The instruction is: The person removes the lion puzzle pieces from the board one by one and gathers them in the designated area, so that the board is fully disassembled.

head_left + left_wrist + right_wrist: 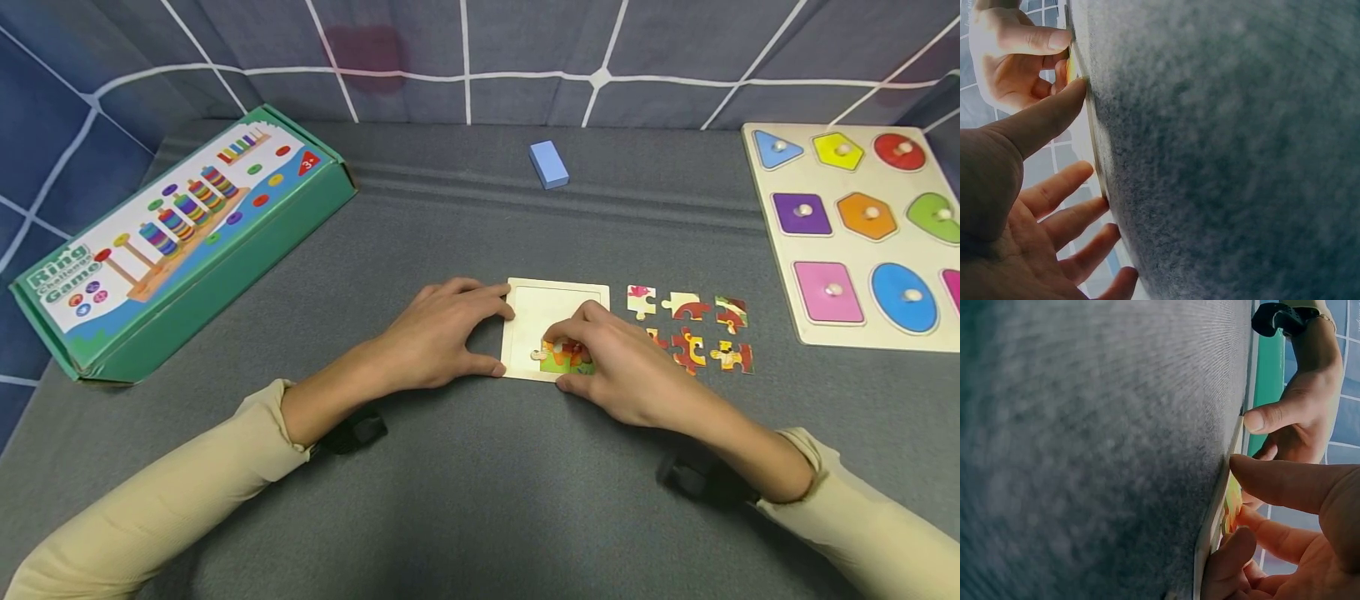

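A square wooden puzzle tray (534,312) with a raised rim lies flat before me. My left hand (442,337) rests at its left side, thumb and fingertips spread along the edge and touching it. My right hand (626,367) reaches over the tray's lower right, fingers curled on a colourful jigsaw piece (555,360). In the right wrist view this jigsaw piece (1233,494) looks slightly raised under the fingers, while the right thumb (1272,478) touches the tray's edge. More picture parts beside it are partly hidden by that hand.
Several loose jigsaw pieces (686,306) lie in two rows right of the tray. A knobbed shape board (813,233) sits at far right, a green ring game box (225,267) at left. A small blue block (549,165) lies near the curtain (420,50) at the back.
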The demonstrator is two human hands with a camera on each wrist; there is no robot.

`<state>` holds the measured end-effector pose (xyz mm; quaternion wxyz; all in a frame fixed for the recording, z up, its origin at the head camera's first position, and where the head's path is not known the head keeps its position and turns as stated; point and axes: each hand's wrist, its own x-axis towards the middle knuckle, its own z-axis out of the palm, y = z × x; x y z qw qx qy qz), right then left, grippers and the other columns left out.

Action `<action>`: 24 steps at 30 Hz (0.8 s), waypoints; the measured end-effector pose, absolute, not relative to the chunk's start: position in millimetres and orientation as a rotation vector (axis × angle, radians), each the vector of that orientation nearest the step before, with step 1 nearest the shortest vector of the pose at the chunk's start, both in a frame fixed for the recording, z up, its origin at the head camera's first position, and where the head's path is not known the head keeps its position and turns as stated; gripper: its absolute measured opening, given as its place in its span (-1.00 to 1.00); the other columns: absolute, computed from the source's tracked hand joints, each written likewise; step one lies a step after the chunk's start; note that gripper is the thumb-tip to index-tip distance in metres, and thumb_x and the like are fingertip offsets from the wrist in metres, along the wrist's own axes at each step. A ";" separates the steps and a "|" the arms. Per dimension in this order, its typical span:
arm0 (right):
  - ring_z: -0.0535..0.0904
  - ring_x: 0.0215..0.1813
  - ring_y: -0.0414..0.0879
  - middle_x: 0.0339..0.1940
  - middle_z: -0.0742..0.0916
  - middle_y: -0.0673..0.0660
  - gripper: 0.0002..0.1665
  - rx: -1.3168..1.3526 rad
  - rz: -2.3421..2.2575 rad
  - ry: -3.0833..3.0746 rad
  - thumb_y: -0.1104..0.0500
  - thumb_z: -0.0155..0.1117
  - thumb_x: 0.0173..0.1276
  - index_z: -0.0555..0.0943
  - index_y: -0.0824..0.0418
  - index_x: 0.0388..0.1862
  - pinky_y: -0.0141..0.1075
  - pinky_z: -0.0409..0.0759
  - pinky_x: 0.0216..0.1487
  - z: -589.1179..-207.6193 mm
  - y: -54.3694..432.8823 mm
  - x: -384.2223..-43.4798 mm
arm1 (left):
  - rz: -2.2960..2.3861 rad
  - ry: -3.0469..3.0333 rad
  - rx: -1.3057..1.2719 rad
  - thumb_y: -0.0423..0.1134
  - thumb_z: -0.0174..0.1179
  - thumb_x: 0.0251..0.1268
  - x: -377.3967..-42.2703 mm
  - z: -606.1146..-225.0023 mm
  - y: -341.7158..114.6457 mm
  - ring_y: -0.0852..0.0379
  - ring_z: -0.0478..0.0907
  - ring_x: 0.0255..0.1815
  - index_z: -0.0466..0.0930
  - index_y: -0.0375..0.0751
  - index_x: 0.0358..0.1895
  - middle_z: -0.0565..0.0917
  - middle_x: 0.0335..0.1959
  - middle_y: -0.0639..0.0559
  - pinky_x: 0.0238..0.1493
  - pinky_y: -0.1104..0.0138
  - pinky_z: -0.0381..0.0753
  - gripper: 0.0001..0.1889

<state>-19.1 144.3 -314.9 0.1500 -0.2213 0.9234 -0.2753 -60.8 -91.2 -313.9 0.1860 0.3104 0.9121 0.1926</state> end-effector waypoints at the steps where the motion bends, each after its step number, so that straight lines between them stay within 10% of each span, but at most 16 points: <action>1: 0.45 -0.25 -0.10 -0.19 0.55 0.03 -0.55 -0.635 -0.792 2.655 0.25 0.54 0.12 0.65 0.16 0.02 -0.19 0.40 -0.26 -315.1 144.3 -19.6 | 0.543 2.569 0.875 0.05 0.47 0.10 -60.8 -313.9 -91.1 -0.01 0.25 0.40 0.56 -0.01 0.22 0.31 0.48 0.07 0.29 -0.06 0.21 -0.40; 24: 0.43 -0.27 -0.12 -0.17 0.53 0.03 -0.45 -0.709 -0.716 2.646 0.30 0.51 0.16 0.65 0.26 0.17 -0.24 0.38 -0.30 -313.8 141.4 -20.9 | 0.556 2.572 0.884 0.04 0.47 0.09 -60.6 -313.1 -91.6 -0.01 0.26 0.39 0.56 -0.02 0.21 0.32 0.47 0.05 0.30 -0.07 0.20 -0.41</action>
